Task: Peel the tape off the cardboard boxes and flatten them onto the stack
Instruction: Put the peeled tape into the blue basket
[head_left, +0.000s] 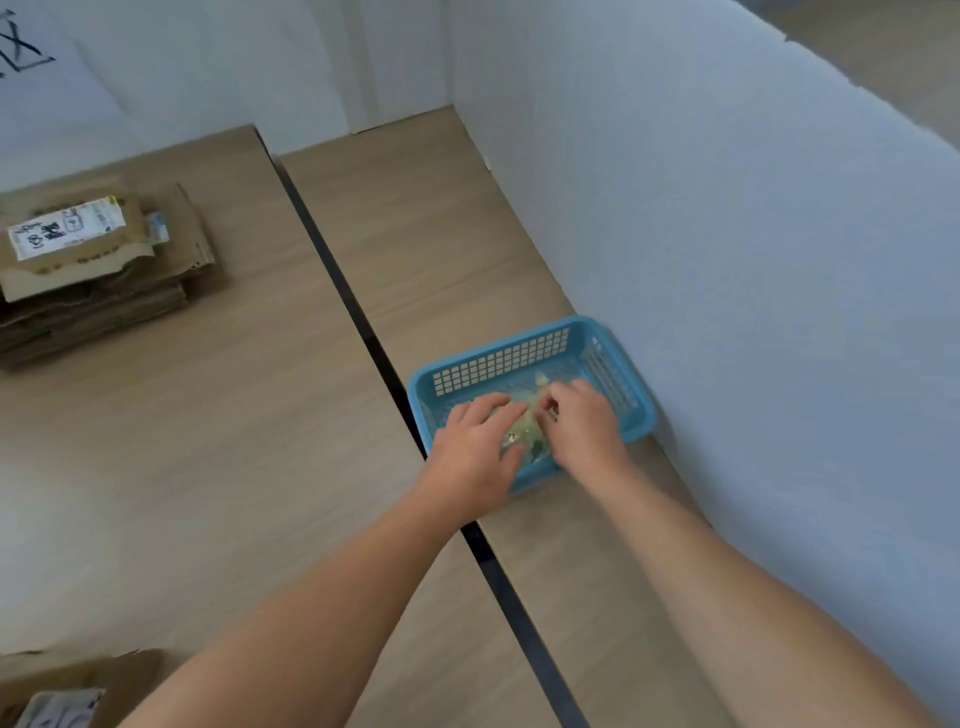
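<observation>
I have both hands down in the blue basket (498, 348). My left hand (475, 441) is flat, with straight, spread fingers lying on a wad of clear tape (524, 415). It holds nothing. My right hand (582, 421) is just beside it, with bent fingers poking into the same wad. I cannot tell if they pinch the tape or only push it down.

The basket sits on the table (208, 467), close to the white wall (727, 260) on my right-hand side. A dark gap (332, 270) in the table runs under my left wrist.

I think the tape is being dropped off here, so the next job is a box. A cardboard box (67, 686) with a label lies far back and left of my hands, down by my left elbow. Only its corner shows, so I cannot tell which way it runs. My left hand is the nearer one to it.

The stack (104, 270) of flat boxes is well to the left of my left hand, and farther out. Its long side runs left to right.
</observation>
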